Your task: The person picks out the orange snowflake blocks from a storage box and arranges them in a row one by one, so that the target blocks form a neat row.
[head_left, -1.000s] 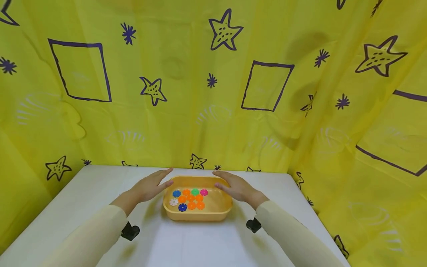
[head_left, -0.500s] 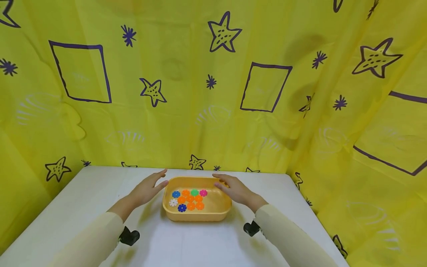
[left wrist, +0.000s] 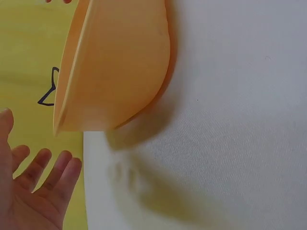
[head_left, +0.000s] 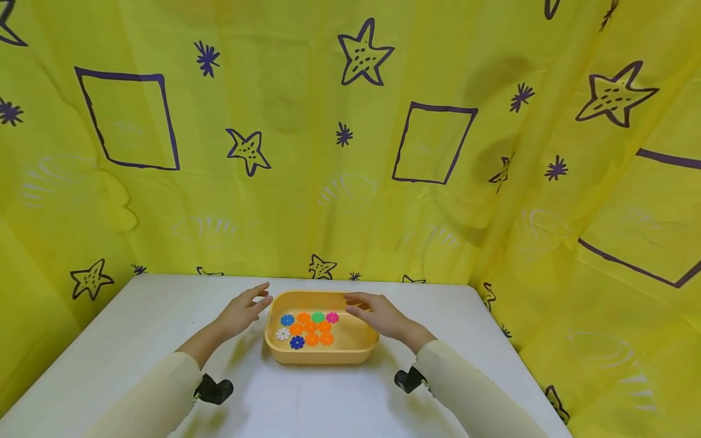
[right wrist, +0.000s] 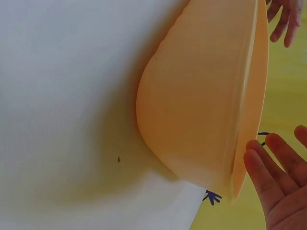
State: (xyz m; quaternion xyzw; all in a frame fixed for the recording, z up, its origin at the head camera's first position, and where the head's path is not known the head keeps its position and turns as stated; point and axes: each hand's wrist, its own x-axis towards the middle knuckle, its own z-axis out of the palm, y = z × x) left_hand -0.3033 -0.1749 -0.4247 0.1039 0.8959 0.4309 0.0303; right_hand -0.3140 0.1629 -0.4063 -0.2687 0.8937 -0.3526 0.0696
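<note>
A yellow-orange plastic basin (head_left: 356, 356) stands on the white table. Inside lie several flower-shaped plastic discs: orange ones (head_left: 311, 327), a green disc (head_left: 318, 317), a pink disc (head_left: 332, 317), a white disc (head_left: 282, 333), and blue ones (head_left: 297, 342). My left hand (head_left: 241, 313) hovers beside the basin's left end, fingers loosely spread and holding nothing; its wrist view shows a gap between fingers and basin wall (left wrist: 120, 62). My right hand (head_left: 383, 315) reaches over the basin's right rim with relaxed fingers, nothing in its grasp. In the right wrist view its fingertips (right wrist: 254, 160) overlap the rim.
The white table (head_left: 328, 401) meets a yellow curtain (head_left: 296, 201) with starfish drawings behind and at the sides. Black wrist devices (head_left: 213, 389) sit under both cream sleeves (head_left: 148, 395).
My left hand has drawn back leftward, away from the basin's rim. The right hand has shifted slightly left over the basin's right side. The discs have kept their places.
</note>
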